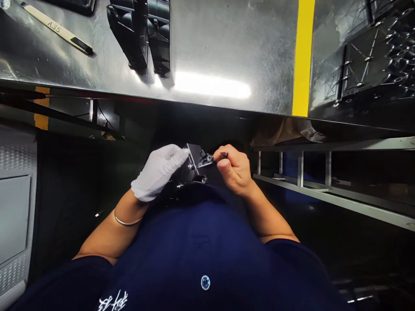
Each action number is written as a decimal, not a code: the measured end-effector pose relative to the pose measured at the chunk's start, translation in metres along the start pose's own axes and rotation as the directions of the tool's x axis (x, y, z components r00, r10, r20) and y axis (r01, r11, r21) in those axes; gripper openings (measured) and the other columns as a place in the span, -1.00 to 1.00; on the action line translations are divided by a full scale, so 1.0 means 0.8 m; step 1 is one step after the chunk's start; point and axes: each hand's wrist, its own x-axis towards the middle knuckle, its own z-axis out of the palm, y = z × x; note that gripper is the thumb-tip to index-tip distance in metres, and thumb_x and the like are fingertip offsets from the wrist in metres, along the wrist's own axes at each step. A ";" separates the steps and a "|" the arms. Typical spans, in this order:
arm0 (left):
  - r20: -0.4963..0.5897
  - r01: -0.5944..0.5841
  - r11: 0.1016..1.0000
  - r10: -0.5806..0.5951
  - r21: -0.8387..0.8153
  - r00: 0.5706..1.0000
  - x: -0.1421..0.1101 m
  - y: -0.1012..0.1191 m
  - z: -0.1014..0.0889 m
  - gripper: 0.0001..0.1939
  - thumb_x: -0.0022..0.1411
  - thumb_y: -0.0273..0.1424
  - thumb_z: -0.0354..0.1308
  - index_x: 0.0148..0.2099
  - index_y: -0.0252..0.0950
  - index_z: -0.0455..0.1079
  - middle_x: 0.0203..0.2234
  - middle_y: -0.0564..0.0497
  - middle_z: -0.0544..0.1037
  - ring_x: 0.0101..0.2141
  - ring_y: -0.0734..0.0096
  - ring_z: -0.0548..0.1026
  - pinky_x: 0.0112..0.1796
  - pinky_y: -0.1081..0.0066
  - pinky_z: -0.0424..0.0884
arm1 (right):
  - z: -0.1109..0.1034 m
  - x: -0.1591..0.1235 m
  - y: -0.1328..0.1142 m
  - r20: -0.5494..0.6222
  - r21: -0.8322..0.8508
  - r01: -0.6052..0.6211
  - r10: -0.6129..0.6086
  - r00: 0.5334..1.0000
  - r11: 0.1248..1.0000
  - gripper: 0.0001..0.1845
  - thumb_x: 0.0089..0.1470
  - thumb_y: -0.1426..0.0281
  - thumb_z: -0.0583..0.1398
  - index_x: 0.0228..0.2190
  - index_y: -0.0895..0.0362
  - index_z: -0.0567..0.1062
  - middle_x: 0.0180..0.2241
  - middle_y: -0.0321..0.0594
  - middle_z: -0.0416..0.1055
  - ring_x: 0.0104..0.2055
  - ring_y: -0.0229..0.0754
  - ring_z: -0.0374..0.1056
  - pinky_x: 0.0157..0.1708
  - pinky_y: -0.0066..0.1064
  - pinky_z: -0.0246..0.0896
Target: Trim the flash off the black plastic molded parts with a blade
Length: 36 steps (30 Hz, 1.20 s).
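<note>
On your far left, a cutter (55, 26) marked A35 lies slantwise on the steel table (227, 47). Yellow tape (303, 56) runs to the table's near edge at your right. Below that edge you have brown wrapping (275, 133) and a pale frame (328, 168); left, a grey casing (16, 216).

Smooth plastic-looking held part (195, 154), matt cloth glove (157, 170), shiny scratched metal table (227, 47), matt cloth shirt (194, 242)
</note>
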 end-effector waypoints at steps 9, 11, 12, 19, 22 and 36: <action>-0.018 0.103 0.974 -0.109 -0.202 0.994 0.006 -0.015 0.005 -0.60 0.27 -0.04 0.10 -0.36 -0.29 0.43 -0.44 -0.05 0.51 -0.44 0.39 0.39 -0.45 0.46 0.37 | 0.009 0.008 0.005 -0.086 -0.435 0.213 -0.276 0.957 0.875 -0.79 0.28 0.46 0.09 -0.38 0.17 0.47 -0.53 -0.26 0.42 -0.51 -0.31 0.26 -0.45 -0.45 0.17; -0.021 0.104 0.984 -0.108 -0.143 0.994 0.005 -0.011 0.006 -0.60 0.30 -0.07 0.07 -0.41 -0.28 0.41 -0.46 -0.06 0.51 -0.45 0.38 0.39 -0.47 0.46 0.37 | 0.008 0.010 0.007 -0.082 -0.489 0.233 -0.310 0.947 0.841 -0.80 0.27 0.46 0.11 -0.38 0.17 0.49 -0.54 -0.27 0.43 -0.52 -0.31 0.27 -0.45 -0.45 0.17; -0.025 0.099 0.989 -0.103 -0.113 0.994 0.005 -0.009 0.006 -0.59 0.31 -0.09 0.05 -0.43 -0.28 0.40 -0.47 -0.07 0.50 -0.46 0.38 0.38 -0.48 0.46 0.36 | 0.008 0.010 0.007 -0.076 -0.507 0.237 -0.316 0.946 0.829 -0.79 0.27 0.45 0.11 -0.38 0.18 0.50 -0.54 -0.27 0.44 -0.52 -0.31 0.27 -0.45 -0.45 0.17; -0.017 0.085 0.989 -0.088 -0.118 0.996 0.006 -0.007 0.003 -0.61 0.31 -0.10 0.04 -0.41 -0.27 0.41 -0.46 -0.08 0.53 -0.46 0.36 0.41 -0.46 0.46 0.40 | 0.008 0.010 0.009 -0.058 -0.548 0.231 -0.311 0.949 0.804 -0.76 0.28 0.42 0.11 -0.38 0.19 0.52 -0.55 -0.25 0.44 -0.52 -0.30 0.27 -0.44 -0.44 0.17; -0.019 0.063 0.993 -0.065 -0.102 0.998 0.005 -0.009 0.002 -0.61 0.30 -0.09 0.05 -0.42 -0.26 0.40 -0.47 -0.08 0.52 -0.48 0.36 0.40 -0.48 0.45 0.39 | 0.010 0.007 0.009 -0.047 -0.532 0.220 -0.288 0.956 0.818 -0.73 0.30 0.41 0.08 -0.39 0.19 0.52 -0.56 -0.25 0.42 -0.54 -0.30 0.25 -0.46 -0.45 0.15; -0.112 0.003 0.999 -0.008 -0.042 0.994 0.000 -0.008 0.001 -0.66 0.22 -0.14 0.12 -0.50 -0.23 0.35 -0.56 -0.04 0.41 -0.44 0.31 0.40 -0.51 0.41 0.34 | -0.005 0.009 -0.007 0.028 -0.216 0.198 -0.197 0.980 0.956 -0.75 0.26 0.44 0.12 -0.43 0.20 0.53 -0.53 -0.24 0.49 -0.53 -0.34 0.33 -0.49 -0.51 0.21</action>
